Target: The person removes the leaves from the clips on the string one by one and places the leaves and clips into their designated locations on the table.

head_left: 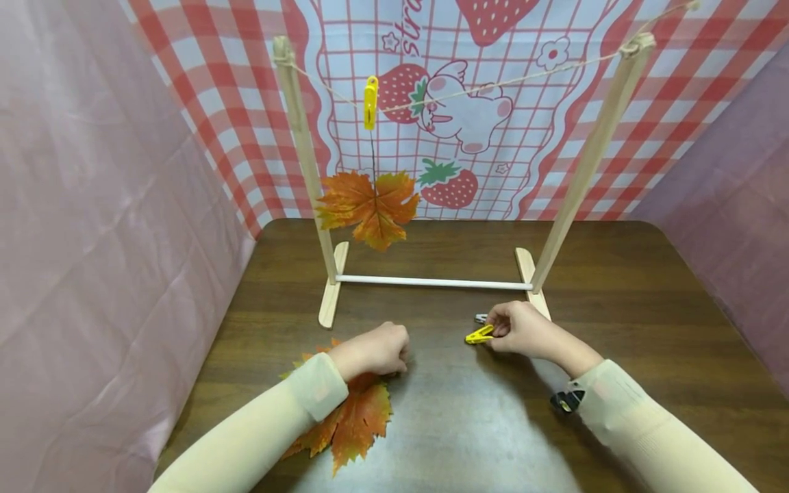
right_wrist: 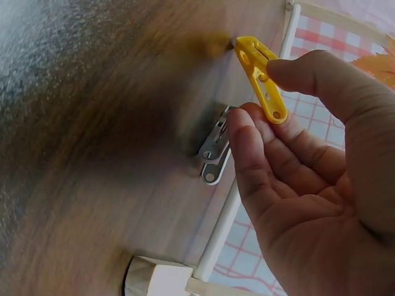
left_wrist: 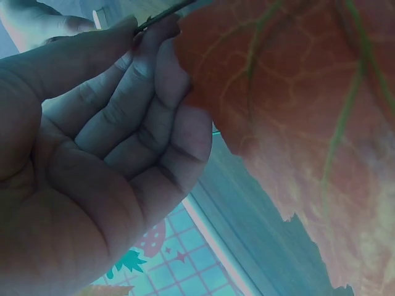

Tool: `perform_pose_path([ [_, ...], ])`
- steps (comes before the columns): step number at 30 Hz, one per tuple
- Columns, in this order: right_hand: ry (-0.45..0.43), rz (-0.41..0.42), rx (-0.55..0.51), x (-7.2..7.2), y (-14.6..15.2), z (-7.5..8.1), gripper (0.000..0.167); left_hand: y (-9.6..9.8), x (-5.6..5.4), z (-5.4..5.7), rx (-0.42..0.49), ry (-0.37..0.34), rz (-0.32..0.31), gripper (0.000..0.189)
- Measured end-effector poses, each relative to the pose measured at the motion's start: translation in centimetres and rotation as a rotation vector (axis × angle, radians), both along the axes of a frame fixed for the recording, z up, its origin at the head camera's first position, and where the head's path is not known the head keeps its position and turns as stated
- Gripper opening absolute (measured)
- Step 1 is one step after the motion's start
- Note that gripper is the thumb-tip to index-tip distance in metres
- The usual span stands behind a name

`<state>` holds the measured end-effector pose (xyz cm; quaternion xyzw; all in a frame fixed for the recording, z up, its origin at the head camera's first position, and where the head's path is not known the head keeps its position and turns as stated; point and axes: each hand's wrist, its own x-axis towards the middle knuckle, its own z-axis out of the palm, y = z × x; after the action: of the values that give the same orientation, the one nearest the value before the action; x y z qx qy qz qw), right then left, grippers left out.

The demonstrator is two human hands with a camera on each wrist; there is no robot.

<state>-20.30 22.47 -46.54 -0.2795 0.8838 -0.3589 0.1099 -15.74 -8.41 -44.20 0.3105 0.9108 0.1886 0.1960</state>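
Note:
Between thumb and fingertips, my left hand pinches the thin dark stem of an orange maple leaf. Leaves in orange and yellow show under the left forearm in the head view, partly hidden by the sleeve. My right hand holds a yellow clothespin between thumb and fingers, just above the table. Close beside those fingers a grey clothespin lies on the wood. Another yellow clothespin on the string holds a hanging orange leaf by its stem.
A wooden stand with a left post and a right post carries the string. A white rod joins its feet on the brown table. Behind hangs a strawberry-patterned cloth.

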Motion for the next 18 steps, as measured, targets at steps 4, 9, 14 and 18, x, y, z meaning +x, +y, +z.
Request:
perform_pose_path([
  [4, 0.075, 0.000, 0.084, 0.23, -0.13, 0.01, 0.019, 0.02, 0.09, -0.05, 0.008, 0.008, 0.018, 0.045],
  [9, 0.153, 0.008, 0.187, 0.52, -0.17, 0.20, 0.020, 0.09, 0.13, -0.27, 0.006, -0.007, 0.024, 0.040],
  [14, 0.184, 0.017, 0.242, 0.73, -0.21, 0.43, 0.024, 0.11, 0.14, -0.34, 0.009, 0.000, 0.035, 0.038],
  [18, 0.191, 0.026, 0.254, 0.76, -0.25, 0.51, 0.025, 0.14, 0.07, -0.42, 0.015, 0.002, 0.044, 0.038],
])
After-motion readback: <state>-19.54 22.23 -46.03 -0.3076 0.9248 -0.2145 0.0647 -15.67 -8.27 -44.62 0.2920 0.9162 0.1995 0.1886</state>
